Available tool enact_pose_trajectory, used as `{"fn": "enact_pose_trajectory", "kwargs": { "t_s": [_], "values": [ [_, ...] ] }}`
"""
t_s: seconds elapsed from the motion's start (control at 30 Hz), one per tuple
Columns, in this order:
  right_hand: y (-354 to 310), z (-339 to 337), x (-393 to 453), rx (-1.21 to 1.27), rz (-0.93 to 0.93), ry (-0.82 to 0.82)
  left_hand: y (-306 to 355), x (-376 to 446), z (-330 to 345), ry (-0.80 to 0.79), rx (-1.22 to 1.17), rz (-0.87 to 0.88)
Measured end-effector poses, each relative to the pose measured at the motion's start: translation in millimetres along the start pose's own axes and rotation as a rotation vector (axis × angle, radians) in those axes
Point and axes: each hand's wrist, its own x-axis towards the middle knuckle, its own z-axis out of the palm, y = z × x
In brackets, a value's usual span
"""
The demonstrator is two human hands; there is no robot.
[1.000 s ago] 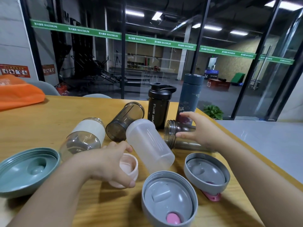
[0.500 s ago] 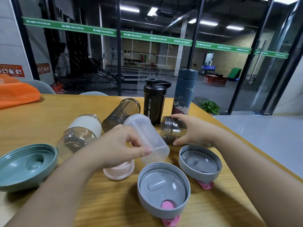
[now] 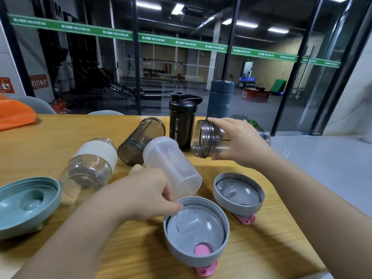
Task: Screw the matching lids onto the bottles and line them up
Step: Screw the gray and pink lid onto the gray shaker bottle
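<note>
My right hand grips a smoky clear bottle on its side, mouth to the left, raised a little off the wooden table. My left hand pinches the near-left rim of a large grey lid that lies upside down with a pink tab. A second upturned grey lid sits to its right. A frosted white bottle, a dark smoky cup and a clear bottle with a white sleeve lie on their sides. A teal lid is at the far left.
A black sport bottle and a blue flask, both capped, stand upright at the back. An orange bag lies at the far left. The table's right edge runs diagonally close to my right arm; glass walls stand behind.
My left hand left the small pink lid and moved right to the grey lid's rim. My right hand closed round the smoky bottle and lifted it.
</note>
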Motion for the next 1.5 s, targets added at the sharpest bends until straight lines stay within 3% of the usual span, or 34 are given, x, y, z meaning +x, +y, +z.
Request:
{"fn": "enact_pose_trajectory", "kwargs": {
  "t_s": [0.27, 0.47, 0.6, 0.73, 0.93, 1.07, 1.23, 1.5],
  "values": [
    [-4.8, -11.2, -5.6, 0.015, 0.012, 0.077, -2.7, 0.5, -8.9, 0.263, -0.096, 0.157],
    [-9.0, -20.4, -4.6, 0.033, 0.016, 0.147, -4.0, -0.1, -16.4, 0.474, -0.400, 0.200],
    [-14.3, -22.8, -1.8, 0.101, 0.043, 0.222, -0.4, -3.2, -25.6, 0.718, -0.564, 0.096],
    [-24.0, -21.8, -1.1, 0.122, 0.048, 0.267, -2.6, -1.5, -26.8, 0.822, -0.775, -0.148],
    [-35.3, -23.0, 7.4, 0.195, 0.072, 0.221, -13.7, 2.9, -29.7, 0.852, -1.235, -0.319],
    [-43.3, -22.9, 12.2, 0.245, 0.050, 0.235, -17.8, 6.1, -29.7, 0.895, -1.326, -0.377],
    [-48.0, -12.7, 13.1, 0.252, 0.026, 0.259, -20.2, 10.3, -29.0, 0.936, -1.399, -0.378],
    [-48.1, 0.7, 1.5, 0.164, -0.060, 0.344, -11.5, 9.3, -31.4, 0.848, -1.654, -0.262]
  ]
}}
